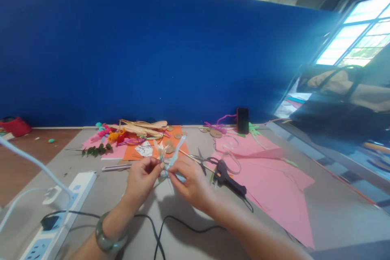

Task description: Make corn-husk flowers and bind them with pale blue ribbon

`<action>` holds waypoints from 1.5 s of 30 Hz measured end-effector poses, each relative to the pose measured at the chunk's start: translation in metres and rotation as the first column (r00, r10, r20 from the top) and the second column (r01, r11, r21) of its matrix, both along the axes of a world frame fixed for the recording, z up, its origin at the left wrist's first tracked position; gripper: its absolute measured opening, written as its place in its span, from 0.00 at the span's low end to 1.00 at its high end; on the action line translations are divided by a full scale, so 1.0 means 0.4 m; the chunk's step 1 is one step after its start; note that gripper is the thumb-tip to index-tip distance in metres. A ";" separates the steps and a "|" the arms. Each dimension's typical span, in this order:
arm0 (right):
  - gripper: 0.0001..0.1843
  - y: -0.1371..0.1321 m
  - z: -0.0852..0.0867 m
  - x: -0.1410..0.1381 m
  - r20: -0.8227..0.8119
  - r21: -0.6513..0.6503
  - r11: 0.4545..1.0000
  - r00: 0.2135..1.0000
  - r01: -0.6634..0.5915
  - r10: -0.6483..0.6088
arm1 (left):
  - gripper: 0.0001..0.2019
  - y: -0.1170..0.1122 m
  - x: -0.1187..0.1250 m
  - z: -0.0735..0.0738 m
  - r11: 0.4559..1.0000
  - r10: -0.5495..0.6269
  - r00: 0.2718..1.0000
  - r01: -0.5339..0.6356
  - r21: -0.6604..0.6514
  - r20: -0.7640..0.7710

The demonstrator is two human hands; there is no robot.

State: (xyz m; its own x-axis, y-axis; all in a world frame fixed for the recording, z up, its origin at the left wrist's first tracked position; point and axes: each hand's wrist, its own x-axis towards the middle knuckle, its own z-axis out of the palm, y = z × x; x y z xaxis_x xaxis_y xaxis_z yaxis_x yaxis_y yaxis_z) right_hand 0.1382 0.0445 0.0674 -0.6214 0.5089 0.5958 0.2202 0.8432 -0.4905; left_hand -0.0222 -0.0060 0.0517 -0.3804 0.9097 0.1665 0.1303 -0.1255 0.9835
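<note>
My left hand (142, 178) and my right hand (191, 183) meet over the grey table (329, 211), fingers pinched together. Between them is a small craft piece: a light blue ribbon (176, 155) that rises up and away from my fingers, with pale dried-leaf strips (159, 149) bunched at its base. My left fingertips pinch the base of the bunch. My right fingers grip the ribbon just beside them. A green bangle (107, 240) sits on my left wrist.
A black glue gun (227, 177) and scissors (203, 159) lie right of my hands on pink paper (274, 178). Orange paper (137, 151), straw strips (143, 128), pipe cleaners and cardboard discs lie behind. A white power strip (57, 215) and black cables are at the front left. A phone (242, 120) leans on the blue wall.
</note>
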 end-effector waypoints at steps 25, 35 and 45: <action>0.09 -0.075 -0.034 -0.033 0.326 0.670 0.742 0.907 -0.021 -0.268 | 0.08 0.001 0.007 -0.029 0.996 0.082 0.989 -0.087 0.036 0.123; 0.10 -0.088 -0.053 -0.055 0.367 0.682 0.731 0.849 0.032 -0.380 | 0.09 0.007 0.000 -0.036 0.995 0.094 0.987 -0.097 0.017 0.129; 0.18 -0.124 -0.063 -0.068 0.586 0.466 0.884 0.753 -0.012 -0.299 | 0.11 -0.001 0.007 -0.019 0.997 0.075 0.974 -0.070 -0.035 0.216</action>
State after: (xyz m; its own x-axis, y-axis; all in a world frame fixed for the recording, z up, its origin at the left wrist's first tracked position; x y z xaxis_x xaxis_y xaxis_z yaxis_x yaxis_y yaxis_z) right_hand 0.1112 -0.0051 0.0422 -0.8658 0.4224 0.2682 0.4785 0.8557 0.1971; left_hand -0.0193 -0.0063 0.0441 -0.4698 0.8814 0.0488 -0.0784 -0.0968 0.9922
